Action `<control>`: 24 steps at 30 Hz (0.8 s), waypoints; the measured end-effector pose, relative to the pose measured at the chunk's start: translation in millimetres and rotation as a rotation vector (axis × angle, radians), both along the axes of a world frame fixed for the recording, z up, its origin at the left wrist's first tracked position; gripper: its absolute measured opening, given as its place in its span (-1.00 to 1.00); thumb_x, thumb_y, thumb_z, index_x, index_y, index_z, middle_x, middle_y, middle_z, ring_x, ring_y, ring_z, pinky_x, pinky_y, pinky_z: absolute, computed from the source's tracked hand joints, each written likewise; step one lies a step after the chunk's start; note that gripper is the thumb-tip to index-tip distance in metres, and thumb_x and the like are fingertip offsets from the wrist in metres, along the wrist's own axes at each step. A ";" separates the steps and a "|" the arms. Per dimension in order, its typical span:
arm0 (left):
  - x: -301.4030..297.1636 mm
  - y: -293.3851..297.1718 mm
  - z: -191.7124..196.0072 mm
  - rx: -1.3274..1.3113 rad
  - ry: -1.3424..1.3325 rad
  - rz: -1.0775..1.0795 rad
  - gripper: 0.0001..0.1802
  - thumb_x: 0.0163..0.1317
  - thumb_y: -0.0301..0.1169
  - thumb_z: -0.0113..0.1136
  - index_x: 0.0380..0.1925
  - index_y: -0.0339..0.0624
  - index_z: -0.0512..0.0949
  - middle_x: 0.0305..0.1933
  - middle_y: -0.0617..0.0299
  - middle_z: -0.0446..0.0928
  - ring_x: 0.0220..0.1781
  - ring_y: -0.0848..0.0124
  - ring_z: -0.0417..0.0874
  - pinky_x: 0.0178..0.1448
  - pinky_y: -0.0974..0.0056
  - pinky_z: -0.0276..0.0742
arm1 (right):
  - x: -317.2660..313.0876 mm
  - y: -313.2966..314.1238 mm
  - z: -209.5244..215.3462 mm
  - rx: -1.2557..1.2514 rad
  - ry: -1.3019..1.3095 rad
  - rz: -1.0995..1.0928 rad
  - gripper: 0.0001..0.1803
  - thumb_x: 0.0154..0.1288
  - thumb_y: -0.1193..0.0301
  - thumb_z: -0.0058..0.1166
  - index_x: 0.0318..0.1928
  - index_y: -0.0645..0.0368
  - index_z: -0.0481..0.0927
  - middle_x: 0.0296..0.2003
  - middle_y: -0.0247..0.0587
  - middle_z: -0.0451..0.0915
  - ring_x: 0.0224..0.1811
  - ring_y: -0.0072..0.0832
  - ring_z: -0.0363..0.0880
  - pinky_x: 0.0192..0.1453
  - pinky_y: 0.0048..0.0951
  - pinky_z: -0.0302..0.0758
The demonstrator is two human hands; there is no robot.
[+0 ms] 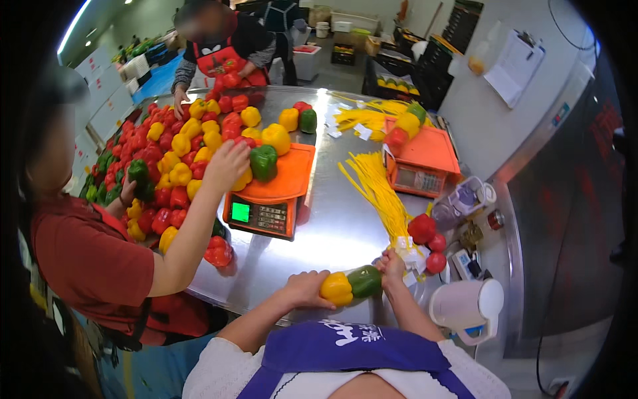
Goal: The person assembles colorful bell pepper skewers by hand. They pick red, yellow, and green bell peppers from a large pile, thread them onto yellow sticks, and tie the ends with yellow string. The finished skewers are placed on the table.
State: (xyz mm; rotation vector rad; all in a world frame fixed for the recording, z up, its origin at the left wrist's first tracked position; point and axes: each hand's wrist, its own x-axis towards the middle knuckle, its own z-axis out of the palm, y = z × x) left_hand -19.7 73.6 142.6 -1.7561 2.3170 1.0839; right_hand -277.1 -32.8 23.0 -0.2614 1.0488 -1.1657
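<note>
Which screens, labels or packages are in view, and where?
Near scale: table centre, orange, green lit screen on its front.
Far scale: right of it, orange, pale grey screen.
Clipboard papers: white sheets hanging on the right wall.
Bagged peppers: yellow and green in clear wrap, between left hand and right hand.
White crates: stacked far left.

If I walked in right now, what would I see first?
Probably the huge heap of red and yellow peppers on the left side of the shiny metal table. Next, the two orange scales, the nearer one with a green pepper on it. Up close, the left hand and right hand hold a bagged yellow and green pepper pair.
</note>
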 end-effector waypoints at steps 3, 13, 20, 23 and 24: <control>8.3 2.3 -4.5 -0.039 0.076 -0.030 0.07 -0.16 0.17 0.45 0.31 -0.09 0.24 0.05 -0.11 0.49 0.09 -0.04 0.53 0.17 0.00 0.45 | 2.5 1.9 9.0 0.048 -0.016 -0.041 -0.64 0.52 0.14 -0.22 -0.40 0.06 0.32 -0.75 -0.52 0.09 -0.78 -0.61 -0.01 -0.67 -0.49 0.09; -6.5 1.2 -12.9 -0.003 -0.066 -0.031 -0.02 -0.20 0.10 0.49 0.17 -0.23 0.33 0.00 -0.10 0.51 0.00 -0.04 0.57 0.10 0.02 0.50 | 10.6 -6.6 11.9 0.112 -0.024 -0.013 -0.67 0.50 0.20 -0.19 -0.43 0.08 0.31 -0.77 -0.52 0.04 -0.77 -0.63 -0.05 -0.64 -0.50 0.04; -28.9 -5.9 1.0 -0.057 0.019 -0.023 0.06 -0.23 0.07 0.51 0.22 -0.26 0.24 -0.02 -0.13 0.50 0.02 -0.05 0.57 0.08 0.03 0.52 | 8.3 -14.3 -3.8 0.083 -0.022 -0.033 -0.68 0.47 0.20 -0.17 -0.41 0.11 0.32 -0.77 -0.50 0.08 -0.81 -0.60 0.00 -0.70 -0.47 0.06; -38.0 -12.2 3.9 -0.074 0.030 0.003 0.04 -0.22 0.04 0.50 0.21 -0.28 0.25 -0.05 -0.11 0.52 -0.01 -0.05 0.59 0.07 0.04 0.53 | 9.3 -15.1 -2.2 0.087 -0.023 -0.035 -0.67 0.47 0.19 -0.18 -0.41 0.10 0.33 -0.77 -0.49 0.08 -0.81 -0.60 0.00 -0.68 -0.47 0.07; -41.2 -15.6 -0.6 -0.063 0.044 -0.013 0.00 -0.21 0.02 0.49 0.17 -0.29 0.28 -0.07 -0.10 0.53 -0.03 -0.04 0.60 0.06 0.03 0.54 | 6.6 -14.5 -1.4 0.090 -0.030 -0.047 -0.67 0.47 0.19 -0.18 -0.42 0.10 0.33 -0.77 -0.50 0.08 -0.80 -0.60 0.00 -0.68 -0.47 0.07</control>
